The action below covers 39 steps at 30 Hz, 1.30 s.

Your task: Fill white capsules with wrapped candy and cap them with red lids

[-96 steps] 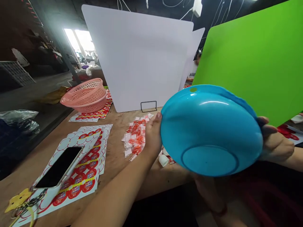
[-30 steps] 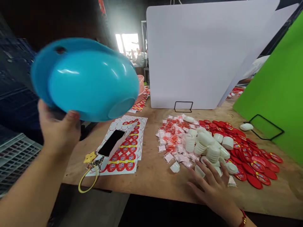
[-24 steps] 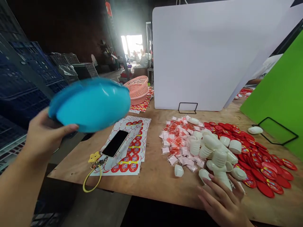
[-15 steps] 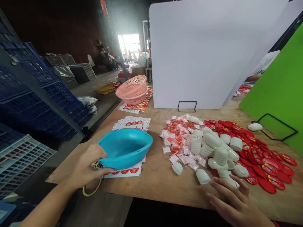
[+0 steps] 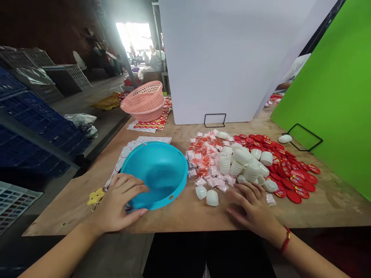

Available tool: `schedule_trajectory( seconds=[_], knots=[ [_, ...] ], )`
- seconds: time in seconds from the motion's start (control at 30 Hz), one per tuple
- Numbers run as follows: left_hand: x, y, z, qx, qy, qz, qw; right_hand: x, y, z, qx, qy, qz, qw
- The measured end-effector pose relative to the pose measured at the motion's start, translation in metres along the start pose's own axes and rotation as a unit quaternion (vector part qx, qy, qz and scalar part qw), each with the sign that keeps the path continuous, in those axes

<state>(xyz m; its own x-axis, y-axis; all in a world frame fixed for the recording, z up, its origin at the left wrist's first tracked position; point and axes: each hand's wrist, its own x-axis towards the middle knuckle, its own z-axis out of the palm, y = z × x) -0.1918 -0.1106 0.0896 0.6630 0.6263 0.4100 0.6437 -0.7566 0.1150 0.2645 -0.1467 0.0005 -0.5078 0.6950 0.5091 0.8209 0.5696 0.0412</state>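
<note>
A blue plastic basin (image 5: pixel 160 166) rests on the table at left, over a sheet of printed round labels (image 5: pixel 123 152). My left hand (image 5: pixel 120 204) holds its near-left rim, fingers inside and thumb outside. By that wrist lies a yellow star-shaped tag (image 5: pixel 95 196) with a ring. My right hand (image 5: pixel 253 206) is open, palm down, fingers spread at the near edge of a heap of white plastic cups (image 5: pixel 251 168). Two loose cups (image 5: pixel 212 197) stand left of it. Small clear packets with red and white contents (image 5: pixel 205 154) lie left of the heap, and red oval pieces (image 5: pixel 290 173) right.
Pink baskets (image 5: pixel 145 102) are stacked on red printed sheets at the back left. A white panel (image 5: pixel 208 61) and a green panel (image 5: pixel 324 96) on black wire stands rise behind the piles. Blue crates (image 5: pixel 37 123) stand left of the table. Part of another person shows between the panels.
The basin has gone from tilted in my left hand to flat on the table. My right hand has moved left along the cups. The view has shifted right and down.
</note>
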Motion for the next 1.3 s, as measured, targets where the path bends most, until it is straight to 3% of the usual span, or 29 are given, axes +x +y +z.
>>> schedule_trajectory(
  seconds=[0.07, 0.13, 0.2, 0.3, 0.37, 0.47, 0.53, 0.67, 0.87, 0.97, 1.13, 1.3],
  knots=[
    [0.002, 0.019, 0.01, 0.0, 0.046, -0.023, 0.999, 0.008, -0.003, 0.001, 0.03, 0.007, -0.014, 0.999],
    [0.004, 0.051, 0.029, -0.005, 0.107, -0.023, 0.994, 0.017, -0.01, 0.003, 0.05, 0.006, -0.013, 0.999],
    [0.009, 0.091, 0.054, -0.059, 0.134, 0.026, 0.989, 0.026, -0.019, 0.006, 0.055, -0.011, 0.01, 0.998],
    [0.024, 0.143, 0.098, -0.122, 0.08, 0.011, 0.989, 0.036, -0.03, 0.011, 0.058, -0.033, 0.038, 0.997],
    [0.037, 0.163, 0.123, -0.133, 0.065, -0.048, 0.988, 0.039, -0.033, 0.013, 0.071, -0.026, 0.039, 0.996],
    [0.057, 0.167, 0.146, -0.142, 0.068, -0.176, 0.972, 0.04, -0.031, 0.014, 0.106, 0.011, 0.039, 0.994],
    [0.067, 0.161, 0.151, -0.141, 0.067, -0.222, 0.962, 0.039, -0.028, 0.013, 0.13, 0.043, 0.05, 0.989],
    [0.083, 0.148, 0.151, -0.154, 0.033, -0.184, 0.97, 0.041, -0.027, 0.013, 0.16, 0.087, 0.056, 0.982],
    [0.091, 0.142, 0.147, -0.275, 0.064, -0.116, 0.952, 0.045, -0.025, 0.003, 0.144, 0.134, 0.037, 0.98],
    [0.086, 0.151, 0.14, -0.39, 0.077, -0.125, 0.909, 0.047, -0.025, -0.008, 0.167, 0.129, -0.006, 0.978],
    [0.077, 0.184, 0.137, -0.529, 0.139, -0.205, 0.812, 0.046, -0.033, -0.021, 0.189, 0.159, -0.076, 0.966],
    [0.074, 0.205, 0.151, -0.568, 0.141, -0.408, 0.701, 0.036, -0.05, -0.01, 0.193, 0.159, -0.066, 0.966]
  ],
)
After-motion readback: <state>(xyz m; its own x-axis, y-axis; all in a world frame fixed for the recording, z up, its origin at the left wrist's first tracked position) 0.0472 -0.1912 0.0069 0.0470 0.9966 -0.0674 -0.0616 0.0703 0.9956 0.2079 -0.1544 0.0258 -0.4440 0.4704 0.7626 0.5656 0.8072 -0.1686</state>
